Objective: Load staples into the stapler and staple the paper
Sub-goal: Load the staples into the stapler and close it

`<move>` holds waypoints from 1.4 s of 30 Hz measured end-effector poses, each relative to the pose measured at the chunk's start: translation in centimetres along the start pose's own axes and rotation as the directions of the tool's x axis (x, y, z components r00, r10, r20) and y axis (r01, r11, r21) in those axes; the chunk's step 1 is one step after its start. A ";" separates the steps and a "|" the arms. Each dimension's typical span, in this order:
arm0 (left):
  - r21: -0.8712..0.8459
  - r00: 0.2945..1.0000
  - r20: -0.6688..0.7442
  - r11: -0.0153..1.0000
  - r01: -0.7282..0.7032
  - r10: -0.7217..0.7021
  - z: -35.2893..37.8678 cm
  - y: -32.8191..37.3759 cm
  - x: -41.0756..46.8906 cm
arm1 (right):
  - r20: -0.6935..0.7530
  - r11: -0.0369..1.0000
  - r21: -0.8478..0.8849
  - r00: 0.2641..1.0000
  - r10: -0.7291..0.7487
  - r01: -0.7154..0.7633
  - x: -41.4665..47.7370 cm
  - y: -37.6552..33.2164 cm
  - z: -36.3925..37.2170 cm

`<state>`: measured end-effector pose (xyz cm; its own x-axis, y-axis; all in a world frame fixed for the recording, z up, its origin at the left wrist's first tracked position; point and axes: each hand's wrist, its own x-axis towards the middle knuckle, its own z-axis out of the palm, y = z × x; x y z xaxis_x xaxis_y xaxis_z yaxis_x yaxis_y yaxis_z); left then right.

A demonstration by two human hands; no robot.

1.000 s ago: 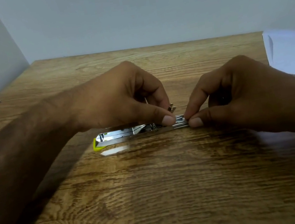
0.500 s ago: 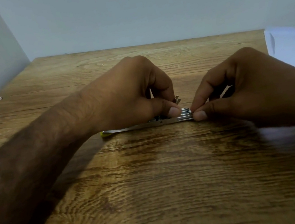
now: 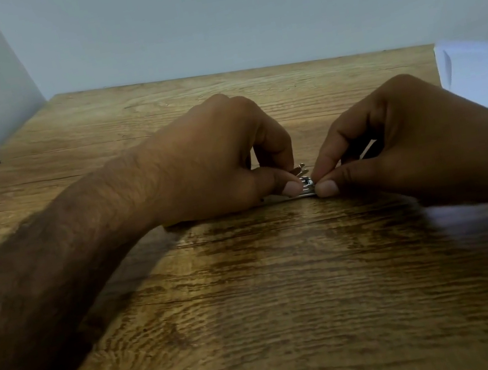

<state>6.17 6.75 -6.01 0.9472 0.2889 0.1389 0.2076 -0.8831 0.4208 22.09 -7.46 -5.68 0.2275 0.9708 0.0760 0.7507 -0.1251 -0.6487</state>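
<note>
We find no text, label, brand, number or sign that can be read: the little of the stapler (image 3: 305,182) showing is bare metal, and the white paper (image 3: 484,77) at the right edge looks blank to us.

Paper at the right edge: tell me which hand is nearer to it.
Right. The right hand sits just in front and left of the paper; the left hand is farther left, beyond the stapler.
</note>
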 end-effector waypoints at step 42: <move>0.163 0.979 0.204 0.985 -0.053 0.019 -1.6 -1.1 -0.7 | 0.020 0.995 -0.100 1.000 0.003 -0.001 0.1 0.8 -1.5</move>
<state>4.88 8.12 -5.15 0.9810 0.1901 -0.0393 0.1937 -0.9456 0.2614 23.60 -7.76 -5.04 0.2174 0.9743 0.0589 0.8089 -0.1460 -0.5696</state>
